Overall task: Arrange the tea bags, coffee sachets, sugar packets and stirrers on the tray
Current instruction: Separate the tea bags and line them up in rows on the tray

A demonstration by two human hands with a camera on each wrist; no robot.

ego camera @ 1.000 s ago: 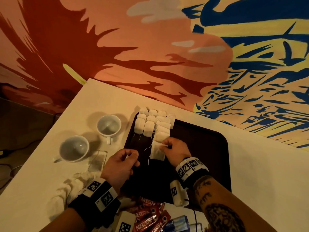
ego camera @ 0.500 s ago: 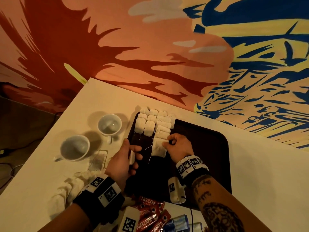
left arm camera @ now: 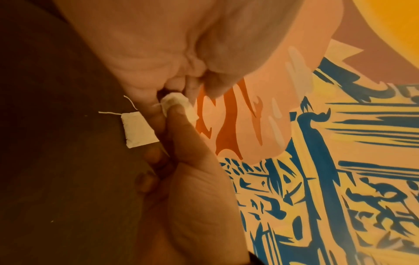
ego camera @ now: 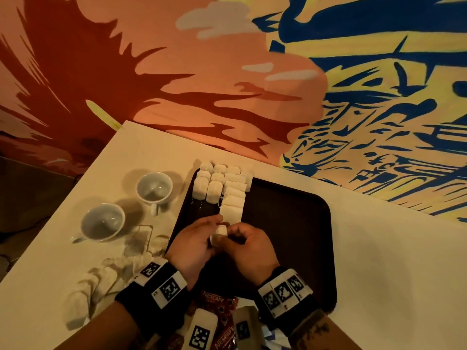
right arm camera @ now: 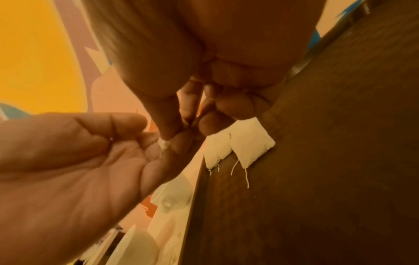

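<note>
A dark brown tray [ego camera: 290, 223] lies on the white table, with several white tea bags [ego camera: 222, 188] set in rows at its far left corner. Both hands meet above the tray just in front of those rows. My left hand [ego camera: 214, 232] pinches a small tea bag [ego camera: 222, 231] between thumb and fingers, seen close up in the left wrist view as the tea bag [left arm camera: 178, 104]. My right hand [ego camera: 235, 234] pinches the same bag's upper end from the other side. The nearest laid tea bag [right arm camera: 249, 141] lies flat on the tray with its string trailing.
Two empty white cups [ego camera: 154, 188] [ego camera: 102, 222] stand left of the tray. A heap of loose tea bags [ego camera: 101, 281] lies on the table by my left wrist. Red Nescafé sachets [ego camera: 217, 306] sit at the near edge. A painted wall runs behind the table.
My right hand has let go of the tea bag it laid at the near end of the row and drawn back. My left hand has brought its tea bag over to meet it.
</note>
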